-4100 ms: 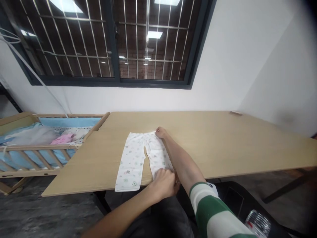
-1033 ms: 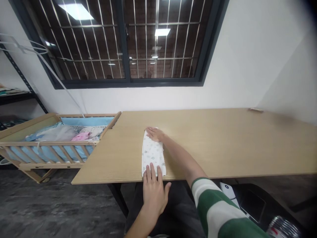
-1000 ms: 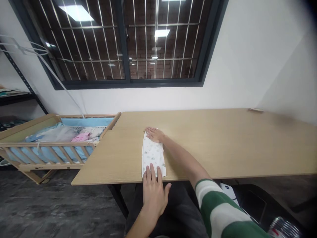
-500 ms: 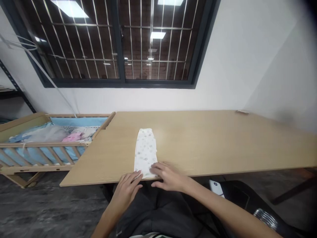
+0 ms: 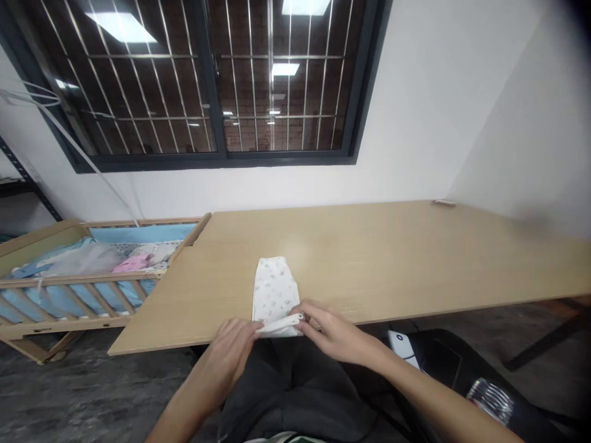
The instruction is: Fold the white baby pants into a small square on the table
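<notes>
A narrow, folded white cloth point(image 5: 276, 286) with small printed figures lies lengthwise on the wooden table, its near end at the front edge. That near end is lifted and turned over into a rolled fold. My left hand point(image 5: 235, 344) pinches the fold's left corner between thumb and fingers. At the right corner, my right hand point(image 5: 325, 329) grips the same fold, fingers above and thumb below. The cloth's far part stays flat. Whether it is a garment, I cannot tell.
The wooden table point(image 5: 369, 252) runs far to the right, below a barred window point(image 5: 217, 160). A wooden crib point(image 5: 87, 280) with blue lining and cloths stands at the left. A small flat item point(image 5: 444, 202) lies by the wall. Right of my lap, a phone point(image 5: 403, 347) rests on a black surface.
Both hands have closed on the near end of the cloth and lifted it into a fold. The cloth has slid slightly towards me, and the view has shifted a little.
</notes>
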The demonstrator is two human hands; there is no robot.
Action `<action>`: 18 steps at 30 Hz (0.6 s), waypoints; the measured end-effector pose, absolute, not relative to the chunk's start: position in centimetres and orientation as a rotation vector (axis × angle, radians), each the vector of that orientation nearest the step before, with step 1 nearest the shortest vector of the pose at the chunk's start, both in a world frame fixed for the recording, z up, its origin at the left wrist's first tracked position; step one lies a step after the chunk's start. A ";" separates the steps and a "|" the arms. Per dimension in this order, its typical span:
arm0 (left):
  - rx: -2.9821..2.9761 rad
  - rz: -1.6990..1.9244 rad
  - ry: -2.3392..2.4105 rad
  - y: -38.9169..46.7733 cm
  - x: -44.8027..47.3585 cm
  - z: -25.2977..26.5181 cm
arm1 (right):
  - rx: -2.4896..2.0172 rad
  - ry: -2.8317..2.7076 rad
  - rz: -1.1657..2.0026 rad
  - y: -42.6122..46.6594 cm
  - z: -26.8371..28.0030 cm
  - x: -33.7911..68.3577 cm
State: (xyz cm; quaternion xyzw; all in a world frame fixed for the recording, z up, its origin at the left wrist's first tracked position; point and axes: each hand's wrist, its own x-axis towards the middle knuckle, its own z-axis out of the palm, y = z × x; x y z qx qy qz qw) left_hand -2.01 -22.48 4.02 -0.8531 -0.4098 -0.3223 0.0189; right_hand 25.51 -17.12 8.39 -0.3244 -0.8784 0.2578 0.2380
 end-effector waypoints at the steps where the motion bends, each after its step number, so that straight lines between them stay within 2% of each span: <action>1: -2.623 -0.982 -1.306 -21.4 -2.0 4.9 | -0.875 -2.360 0.716 -16.2 8.7 25.4; 6: -2.466 -0.898 -1.485 -13.1 -1.2 8.9 | -0.901 -2.085 0.771 -7.9 7.8 23.9; 9: -2.413 -0.657 -1.752 -7.4 -0.3 10.0 | -1.053 -1.927 0.781 -2.1 6.2 22.8; 14: -2.398 -0.418 -1.950 -1.0 1.2 8.6 | -1.318 -1.853 0.763 4.2 2.9 21.4; 18: -2.352 -0.328 -2.020 0.2 2.0 7.2 | -1.499 -1.886 0.710 5.6 1.1 20.8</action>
